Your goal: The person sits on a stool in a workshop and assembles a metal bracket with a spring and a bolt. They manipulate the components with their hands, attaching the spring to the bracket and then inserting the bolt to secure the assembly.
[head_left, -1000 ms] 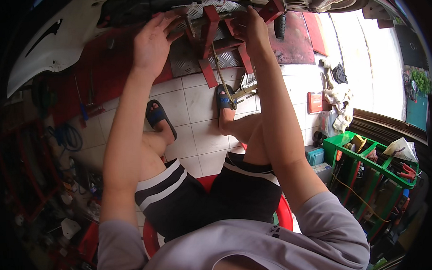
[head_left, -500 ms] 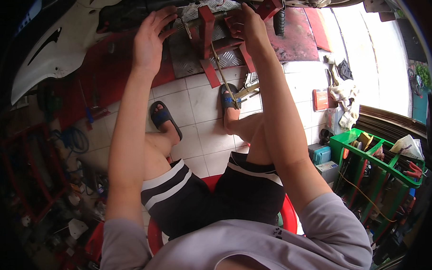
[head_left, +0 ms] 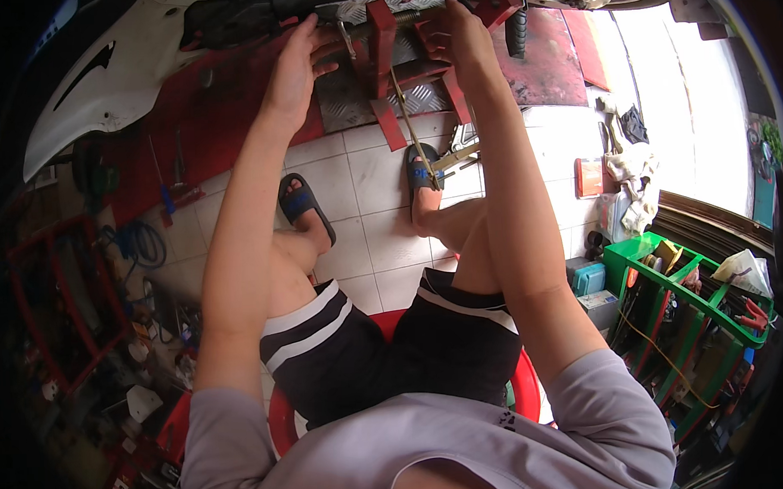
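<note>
My left hand (head_left: 294, 80) is raised at the far side, its fingers stretched out and apart with nothing in them. It is beside a red metal frame (head_left: 380, 51) that stands upright on a red platform with a metal tread plate (head_left: 335, 104). On the frame's other side is my right hand (head_left: 471, 45), fingers spread and slightly bent toward the frame, holding nothing that I can see. A threaded rod or spring-like bar (head_left: 409, 18) runs across between the hands. A thin brass-coloured rod (head_left: 412, 127) slants down from the frame toward my right foot.
A vehicle's white panel (head_left: 101, 78) and dark underside hang over the platform (head_left: 231, 95). I sit on a red stool (head_left: 526, 391). To the right stand a green tool rack (head_left: 668, 274), a teal box (head_left: 588, 279) and rags (head_left: 635, 180). A blue hose (head_left: 141, 245) and red rack (head_left: 66, 299) are left.
My left hand has shifted right, closer to the red frame. The right hand stays nearly where it was, and the whole view has moved slightly.
</note>
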Demonstrator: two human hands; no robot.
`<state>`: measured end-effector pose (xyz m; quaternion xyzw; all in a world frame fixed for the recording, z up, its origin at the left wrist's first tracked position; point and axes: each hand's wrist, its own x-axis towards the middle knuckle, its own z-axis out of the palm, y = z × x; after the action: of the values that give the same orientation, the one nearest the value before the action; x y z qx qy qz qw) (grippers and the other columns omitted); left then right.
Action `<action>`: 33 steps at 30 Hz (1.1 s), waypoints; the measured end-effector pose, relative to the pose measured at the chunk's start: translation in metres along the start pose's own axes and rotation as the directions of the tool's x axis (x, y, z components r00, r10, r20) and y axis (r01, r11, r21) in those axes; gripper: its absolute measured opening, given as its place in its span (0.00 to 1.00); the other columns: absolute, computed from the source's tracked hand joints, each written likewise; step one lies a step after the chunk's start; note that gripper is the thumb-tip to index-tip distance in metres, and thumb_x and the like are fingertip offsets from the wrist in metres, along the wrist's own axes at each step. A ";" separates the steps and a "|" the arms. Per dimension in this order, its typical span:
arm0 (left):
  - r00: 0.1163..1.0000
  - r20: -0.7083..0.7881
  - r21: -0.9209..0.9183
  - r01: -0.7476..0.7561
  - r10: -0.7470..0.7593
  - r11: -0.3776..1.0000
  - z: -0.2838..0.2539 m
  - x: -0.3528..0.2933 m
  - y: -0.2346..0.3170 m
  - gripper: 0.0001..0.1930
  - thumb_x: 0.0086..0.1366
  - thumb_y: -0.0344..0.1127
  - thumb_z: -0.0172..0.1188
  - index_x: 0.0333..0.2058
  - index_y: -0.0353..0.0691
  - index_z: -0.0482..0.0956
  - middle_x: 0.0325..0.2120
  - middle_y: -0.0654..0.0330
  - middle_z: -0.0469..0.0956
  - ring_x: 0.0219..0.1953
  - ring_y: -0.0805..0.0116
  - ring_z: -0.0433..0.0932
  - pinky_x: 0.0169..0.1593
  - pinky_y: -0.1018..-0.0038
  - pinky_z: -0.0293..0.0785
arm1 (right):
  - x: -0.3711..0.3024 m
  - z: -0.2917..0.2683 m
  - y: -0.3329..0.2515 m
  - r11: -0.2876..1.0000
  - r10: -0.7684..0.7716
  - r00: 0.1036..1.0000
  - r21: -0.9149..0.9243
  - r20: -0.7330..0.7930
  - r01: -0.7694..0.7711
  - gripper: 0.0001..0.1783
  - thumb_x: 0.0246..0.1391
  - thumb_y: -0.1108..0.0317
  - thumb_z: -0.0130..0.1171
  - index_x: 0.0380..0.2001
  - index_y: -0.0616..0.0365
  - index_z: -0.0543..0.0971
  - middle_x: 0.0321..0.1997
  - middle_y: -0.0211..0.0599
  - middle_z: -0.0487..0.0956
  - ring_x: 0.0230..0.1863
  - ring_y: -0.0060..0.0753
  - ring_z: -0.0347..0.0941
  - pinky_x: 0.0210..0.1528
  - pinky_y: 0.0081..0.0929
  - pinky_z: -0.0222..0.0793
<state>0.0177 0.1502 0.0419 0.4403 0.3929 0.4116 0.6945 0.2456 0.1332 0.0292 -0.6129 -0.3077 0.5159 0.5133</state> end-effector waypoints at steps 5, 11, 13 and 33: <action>0.981 0.058 -0.069 -0.178 0.182 0.982 -0.003 0.001 0.012 0.28 0.71 0.54 0.35 0.56 0.39 0.71 0.55 0.61 0.73 0.56 0.69 0.67 0.60 0.67 0.58 | 0.004 -0.005 0.003 1.000 -0.014 1.000 0.025 0.027 0.013 0.25 0.65 0.52 0.39 0.36 0.62 0.79 0.29 0.34 0.78 0.27 0.25 0.71 0.31 0.24 0.68; 0.994 0.109 -0.097 -0.001 0.012 0.995 -0.002 -0.002 0.002 0.26 0.71 0.53 0.38 0.57 0.41 0.68 0.52 0.58 0.75 0.55 0.65 0.69 0.57 0.65 0.63 | 0.004 -0.005 0.003 0.999 -0.013 1.000 0.033 0.016 0.012 0.25 0.65 0.52 0.40 0.36 0.62 0.79 0.31 0.34 0.79 0.28 0.25 0.72 0.31 0.24 0.68; 0.973 0.167 -0.276 -0.111 0.162 0.955 -0.004 0.004 0.011 0.25 0.71 0.52 0.41 0.58 0.42 0.67 0.50 0.59 0.75 0.54 0.65 0.70 0.56 0.66 0.65 | 0.007 -0.007 0.005 0.999 -0.012 1.000 0.044 0.019 0.011 0.25 0.65 0.52 0.40 0.36 0.62 0.79 0.31 0.34 0.79 0.28 0.25 0.72 0.31 0.24 0.68; 0.963 0.124 -0.005 -0.242 0.241 0.970 -0.007 0.001 0.013 0.26 0.71 0.52 0.37 0.53 0.39 0.74 0.57 0.61 0.71 0.57 0.70 0.67 0.58 0.68 0.60 | -0.017 0.009 -0.014 0.978 -0.034 0.991 -0.202 0.131 0.060 0.24 0.56 0.46 0.58 0.35 0.60 0.79 0.25 0.31 0.78 0.26 0.22 0.71 0.32 0.22 0.67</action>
<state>0.0089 0.1570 0.0521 0.5129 0.2946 0.4632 0.6600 0.2347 0.1245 0.0484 -0.6211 -0.4058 0.5070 0.4387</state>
